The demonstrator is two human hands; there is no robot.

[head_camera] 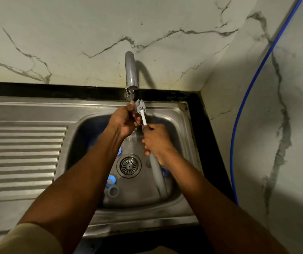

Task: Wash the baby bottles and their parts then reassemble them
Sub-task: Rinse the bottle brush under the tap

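Observation:
My left hand (124, 120) is closed around a small clear part, mostly hidden by the fingers, right under the running tap (131, 74). My right hand (155, 140) grips the grey handle of a bottle brush (141, 108), whose white bristle head stands beside the left hand's fingertips. Water streams down between the hands. In the steel sink (180, 114) lie blue bottle parts: a blue ring with a white piece (111, 179), a grey-blue ring (113, 191), a blue piece (119, 150) by my left forearm and another blue piece (164, 172) under my right wrist.
The drain strainer (129, 165) sits mid-basin. A ribbed steel drainboard (22, 154) extends to the left. A blue hose (246, 99) runs down the marble wall on the right. A black counter edge borders the sink at the back and right.

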